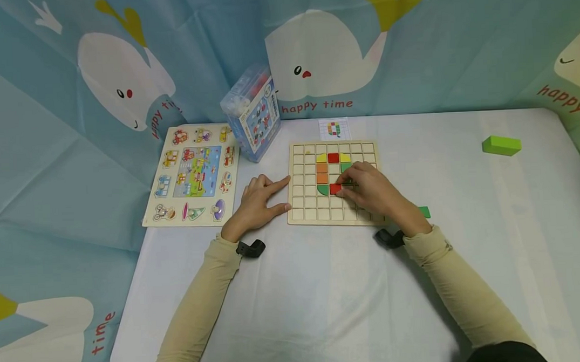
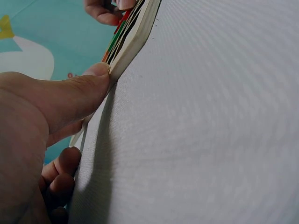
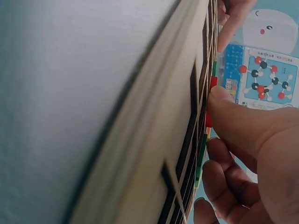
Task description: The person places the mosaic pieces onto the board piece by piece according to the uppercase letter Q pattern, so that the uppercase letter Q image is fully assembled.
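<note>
A wooden grid board [image 1: 310,217] lies on the table with coloured pieces in its squares. Thumb and forefinger of my left hand [image 1: 258,203] stretch out and touch the board's left edge; its other fingers are bent. Over the board, my right hand [image 1: 372,189] pinches a red square block [image 1: 334,189] beside a green quarter-round block [image 1: 323,190]. In the right wrist view the thumb [image 3: 224,100] lies against the red. Above are two orange blocks [image 1: 322,173], another red block [image 1: 334,157], yellow corner pieces [image 1: 321,158] and a green block [image 1: 346,166]. The right hand hides part of the grid.
Behind the board lies a pattern card [image 1: 333,129]. To the left are a vehicle picture puzzle [image 1: 197,171] and an upright plastic box [image 1: 255,115]. A green box-shaped block [image 1: 501,145] stands far right; a green piece [image 1: 425,212] shows beside the right wrist.
</note>
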`<act>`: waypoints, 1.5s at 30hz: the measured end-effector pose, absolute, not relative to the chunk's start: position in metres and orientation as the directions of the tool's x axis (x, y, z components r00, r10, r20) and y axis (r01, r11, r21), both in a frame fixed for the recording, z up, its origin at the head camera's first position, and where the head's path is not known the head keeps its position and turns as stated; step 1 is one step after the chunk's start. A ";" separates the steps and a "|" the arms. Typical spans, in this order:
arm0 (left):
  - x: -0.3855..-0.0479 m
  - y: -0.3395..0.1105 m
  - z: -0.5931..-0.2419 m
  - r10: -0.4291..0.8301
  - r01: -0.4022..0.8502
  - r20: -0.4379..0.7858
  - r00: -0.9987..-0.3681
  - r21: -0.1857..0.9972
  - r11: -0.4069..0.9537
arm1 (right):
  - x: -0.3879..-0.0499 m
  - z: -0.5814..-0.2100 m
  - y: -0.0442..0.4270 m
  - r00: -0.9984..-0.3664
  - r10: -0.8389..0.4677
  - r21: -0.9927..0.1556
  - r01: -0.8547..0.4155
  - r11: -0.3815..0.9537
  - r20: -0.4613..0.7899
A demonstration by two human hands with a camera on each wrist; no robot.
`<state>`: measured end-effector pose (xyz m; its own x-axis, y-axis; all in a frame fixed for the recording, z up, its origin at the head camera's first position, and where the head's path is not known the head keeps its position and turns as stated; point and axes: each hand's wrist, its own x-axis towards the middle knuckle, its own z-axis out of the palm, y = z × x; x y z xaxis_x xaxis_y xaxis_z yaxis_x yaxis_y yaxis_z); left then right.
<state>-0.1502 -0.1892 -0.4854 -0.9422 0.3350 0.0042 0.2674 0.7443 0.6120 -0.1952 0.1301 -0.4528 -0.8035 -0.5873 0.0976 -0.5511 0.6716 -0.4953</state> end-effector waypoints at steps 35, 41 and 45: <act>-0.152 -0.187 -0.484 0.342 0.273 0.004 -0.940 0.614 0.741 | -0.187 -0.447 0.176 -0.791 -0.569 -0.566 -0.582 0.584 0.227; -0.150 -0.188 -0.483 0.344 0.276 0.009 -0.939 0.619 0.735 | -0.179 -0.441 0.214 -0.825 -0.518 -0.534 -0.549 0.643 0.224; -0.149 -0.189 -0.484 0.344 0.278 0.016 -0.939 0.624 0.731 | -0.172 -0.438 0.241 -0.849 -0.496 -0.514 -0.512 0.688 0.182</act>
